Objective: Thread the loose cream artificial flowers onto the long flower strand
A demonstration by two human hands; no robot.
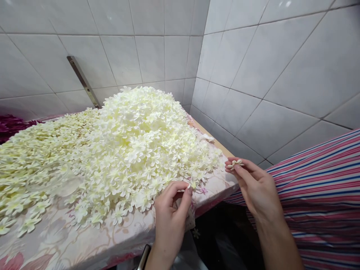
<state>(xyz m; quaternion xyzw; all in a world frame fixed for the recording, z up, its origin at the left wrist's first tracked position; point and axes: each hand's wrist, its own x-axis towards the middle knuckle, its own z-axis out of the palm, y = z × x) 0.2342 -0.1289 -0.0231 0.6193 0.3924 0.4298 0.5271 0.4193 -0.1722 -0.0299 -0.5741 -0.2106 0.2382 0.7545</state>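
Note:
A large heap of white artificial flower heads (146, 131) with pale yellow centres rises in the middle of the table. At its front edge my left hand (173, 210) has thumb and forefinger pinched on a small white flower (192, 185). Off the table's right corner, my right hand (257, 183) holds a few white flowers (235, 164) between thumb and fingers; they look stacked together, and how many I cannot tell. Left of the heap spreads a flatter layer of yellowish-green flowers (42, 157).
A floral tablecloth (92, 249) covers the table, which stands in a tiled corner. A metal strip (83, 80) leans on the wall behind. Dark purple flowers (14, 125) lie at the far left. Striped fabric (323, 180) hangs at the right, beside my right arm.

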